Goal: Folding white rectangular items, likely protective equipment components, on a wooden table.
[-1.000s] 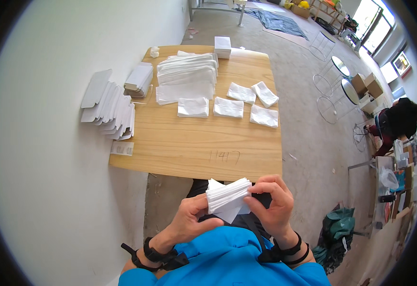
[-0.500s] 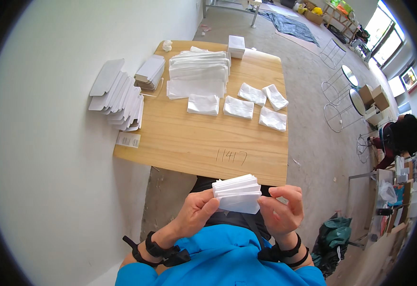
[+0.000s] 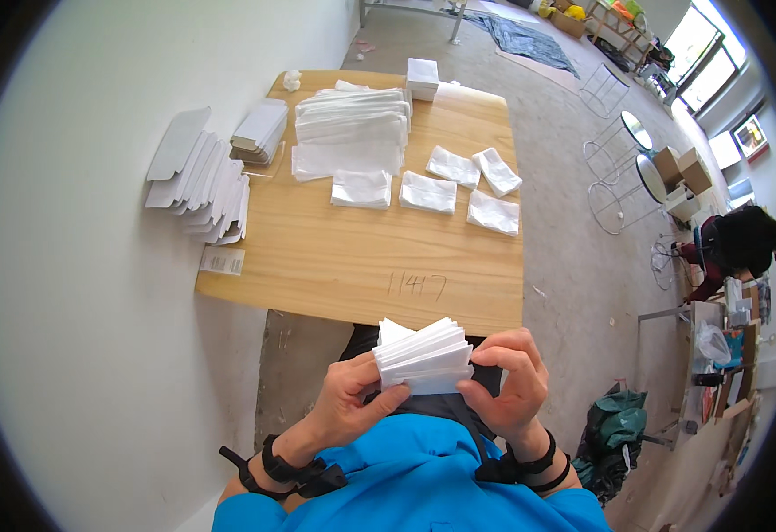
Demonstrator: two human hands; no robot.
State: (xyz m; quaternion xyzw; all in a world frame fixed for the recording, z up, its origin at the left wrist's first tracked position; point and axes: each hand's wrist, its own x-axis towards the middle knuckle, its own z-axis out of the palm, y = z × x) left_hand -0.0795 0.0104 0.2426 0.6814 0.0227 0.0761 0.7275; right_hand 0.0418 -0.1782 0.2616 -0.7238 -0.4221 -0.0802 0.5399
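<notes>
Both hands hold one fanned stack of white folded sheets (image 3: 423, 355) close to my chest, below the near edge of the wooden table (image 3: 335, 257). My left hand (image 3: 348, 403) grips the stack's left end, thumb across the bottom. My right hand (image 3: 508, 381) pinches its right end. On the table lie several small white folded packets (image 3: 428, 191), a tall pile of white sheets (image 3: 351, 129) behind them, and a small white box (image 3: 422, 77) at the far edge.
Flat white cartons (image 3: 197, 177) fan over the table's left edge beside a bundled stack (image 3: 259, 129) and a small label (image 3: 222, 261). A white wall runs along the left. Wire stools (image 3: 623, 168) and another person (image 3: 734, 248) are at the right, a green bag (image 3: 623, 430) on the floor.
The stack has been turned in my hands and its sheets now fan out wider. My head has tilted, so the table sits slightly lower and nearer in view.
</notes>
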